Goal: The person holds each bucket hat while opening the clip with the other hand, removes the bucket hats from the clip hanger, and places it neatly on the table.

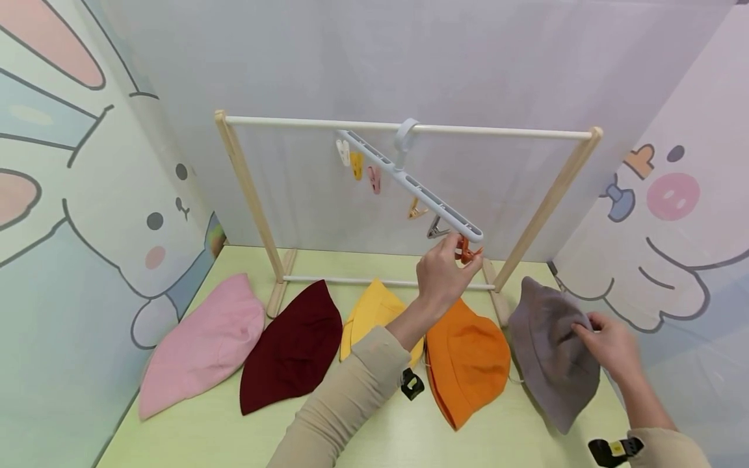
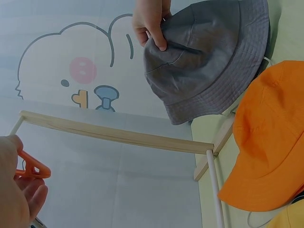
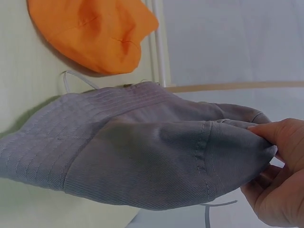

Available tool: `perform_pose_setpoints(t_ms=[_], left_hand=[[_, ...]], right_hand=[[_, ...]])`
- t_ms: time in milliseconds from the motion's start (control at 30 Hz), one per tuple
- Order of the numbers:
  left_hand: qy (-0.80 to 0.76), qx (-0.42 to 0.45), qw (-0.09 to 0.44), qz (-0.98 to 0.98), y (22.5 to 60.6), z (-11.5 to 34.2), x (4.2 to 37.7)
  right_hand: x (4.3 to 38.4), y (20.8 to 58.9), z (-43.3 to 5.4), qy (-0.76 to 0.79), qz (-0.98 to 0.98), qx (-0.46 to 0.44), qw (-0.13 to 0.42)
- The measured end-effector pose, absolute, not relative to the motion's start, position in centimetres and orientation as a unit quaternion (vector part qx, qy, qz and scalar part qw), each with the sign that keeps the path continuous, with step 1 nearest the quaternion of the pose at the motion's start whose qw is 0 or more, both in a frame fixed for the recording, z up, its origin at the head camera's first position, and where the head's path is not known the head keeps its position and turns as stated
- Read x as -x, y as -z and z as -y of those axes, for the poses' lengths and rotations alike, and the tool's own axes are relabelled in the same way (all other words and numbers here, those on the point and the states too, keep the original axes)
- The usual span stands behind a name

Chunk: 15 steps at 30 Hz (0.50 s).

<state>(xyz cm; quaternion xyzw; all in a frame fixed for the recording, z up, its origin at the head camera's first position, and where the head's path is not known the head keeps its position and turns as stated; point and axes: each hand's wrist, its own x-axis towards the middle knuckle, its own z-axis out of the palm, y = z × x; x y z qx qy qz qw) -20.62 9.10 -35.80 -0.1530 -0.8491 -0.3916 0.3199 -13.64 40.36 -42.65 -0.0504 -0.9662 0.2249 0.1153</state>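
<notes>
The left hand (image 1: pixel 443 270) pinches an orange clothespin (image 1: pixel 466 251) at the lower right end of a pale blue clip hanger (image 1: pixel 433 195). In the left wrist view that orange clothespin (image 2: pixel 34 167) sits between thumb and fingers. By its crown, the right hand (image 1: pixel 611 344) grips a grey bucket hat (image 1: pixel 550 351), which is tilted up at the table's right side. The right wrist view shows thumb and fingers pinching the cloth of the grey hat (image 3: pixel 156 161). To its left lies an orange bucket hat (image 1: pixel 468 357).
The hanger hooks over the white top bar (image 1: pixel 310 122) of a wooden rack. White, yellow, pink, light orange and grey clothespins hang from it. A yellow hat (image 1: pixel 371 312), a dark red hat (image 1: pixel 295 351) and a pink hat (image 1: pixel 205 344) lie on the light green table (image 1: pixel 205 435).
</notes>
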Motion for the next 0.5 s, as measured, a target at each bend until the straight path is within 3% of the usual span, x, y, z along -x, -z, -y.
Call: perform_pose_setpoints(t_ms=[500], left_hand=[[0.402,0.143,0.299,0.854,35.6,-9.2,20.6]], right_hand=[[14.1,44.0,-41.9,-0.248,0.962,0.083,0.081]])
